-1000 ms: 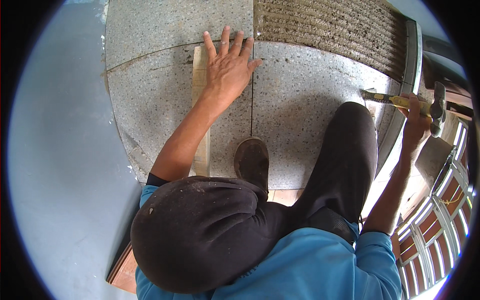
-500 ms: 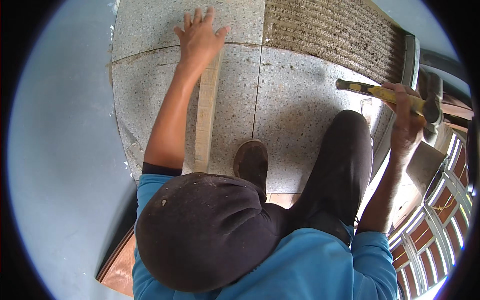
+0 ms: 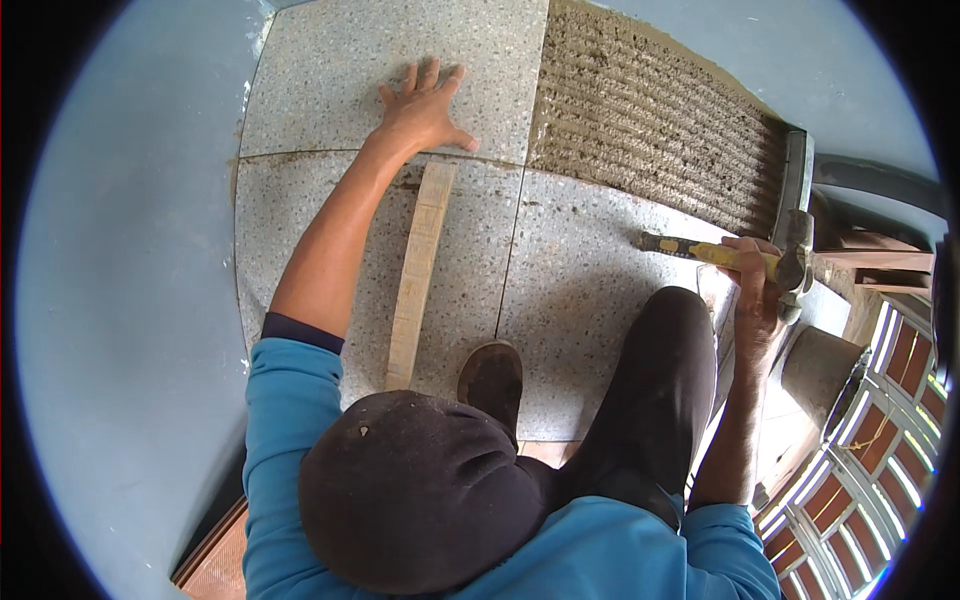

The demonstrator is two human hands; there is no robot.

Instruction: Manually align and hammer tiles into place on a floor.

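Note:
My left hand (image 3: 420, 115) lies with fingers spread on a speckled grey floor tile (image 3: 330, 80), near its joint with the tile nearer me. My right hand (image 3: 757, 290) grips a hammer (image 3: 715, 255) close to its metal head, the yellow and black handle pointing left. The hammer is above the tiles by my right knee. Between my left forearm and my shoe lies a long wooden batten (image 3: 420, 270), across the nearer tile. Right of the far tile spreads a bed of mortar (image 3: 650, 120) combed into ridges.
A grey-blue wall (image 3: 130, 280) runs along the left, and another stands beyond the mortar. A metal frame edge (image 3: 795, 180) borders the mortar at right. Further right are a grey cylindrical container (image 3: 820, 375) and a slatted metal grille (image 3: 870, 450).
The view has shifted, so the floor sits lower in the picture. My left hand has turned, its thumb now closer to the joint. The hammer stays in my right hand, its head turned somewhat.

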